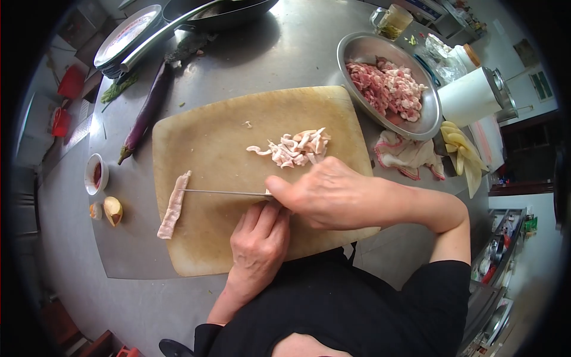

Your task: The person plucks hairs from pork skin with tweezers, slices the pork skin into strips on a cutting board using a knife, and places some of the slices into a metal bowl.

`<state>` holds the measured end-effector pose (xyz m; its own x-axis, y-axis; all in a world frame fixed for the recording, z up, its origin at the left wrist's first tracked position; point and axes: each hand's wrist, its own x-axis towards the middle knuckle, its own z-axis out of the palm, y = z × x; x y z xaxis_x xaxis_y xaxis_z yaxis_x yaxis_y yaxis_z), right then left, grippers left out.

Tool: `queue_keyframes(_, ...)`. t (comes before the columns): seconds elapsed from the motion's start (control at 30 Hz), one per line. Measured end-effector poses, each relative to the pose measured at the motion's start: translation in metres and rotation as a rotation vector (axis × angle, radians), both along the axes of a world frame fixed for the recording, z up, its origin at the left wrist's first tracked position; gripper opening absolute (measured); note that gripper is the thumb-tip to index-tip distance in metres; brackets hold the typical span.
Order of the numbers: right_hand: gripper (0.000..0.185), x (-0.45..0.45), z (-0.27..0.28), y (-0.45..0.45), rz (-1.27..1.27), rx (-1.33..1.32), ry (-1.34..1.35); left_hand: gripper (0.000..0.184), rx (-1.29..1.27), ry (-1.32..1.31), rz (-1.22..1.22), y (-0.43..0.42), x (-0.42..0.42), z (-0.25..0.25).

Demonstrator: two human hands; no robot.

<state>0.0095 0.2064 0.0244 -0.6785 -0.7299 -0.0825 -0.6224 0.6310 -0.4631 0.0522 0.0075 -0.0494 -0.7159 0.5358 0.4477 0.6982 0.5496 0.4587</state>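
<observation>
The left hand (259,244) rested over the lower part of the board, fingers bent and together, their tips partly beneath the other hand. I could not tell whether anything lay under them. The right hand (330,193) was closed around the knife (226,192), thumb extended along it; the handle was hidden in the palm. The blade pointed left, seen nearly edge-on, its tip at a long pale meat strip (173,208) near the board's left edge.

Surface and room, left to right: red containers (60,122) stood beyond the steel table (309,65). On the table were a small white bowl (106,178) of dark sauce, a stack of plates (128,35), a purple eggplant (144,116) and a black pan (238,18). The cutting board (202,140) occupied the middle; a loose pile of cut meat pieces (297,147) lay on its upper right area. Just beside its upper right corner, a metal bowl (428,113) contained chopped meat (386,86). A crumpled cloth (404,156) lay below that bowl, and a white cylinder (467,98) was positioned farther right.
</observation>
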Motion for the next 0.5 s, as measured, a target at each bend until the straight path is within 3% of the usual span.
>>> queue_keyframes(0.27,0.02,-0.018,-0.025,-0.014,0.042,-0.188,0.132,0.025,-0.02,0.07,0.026,0.002,0.002,0.001)
queue_keyframes(0.5,0.022,-0.011,-0.014,0.012,0.007,-0.058,0.067,0.027,-0.076,0.113,0.105,0.007,0.01,0.0)
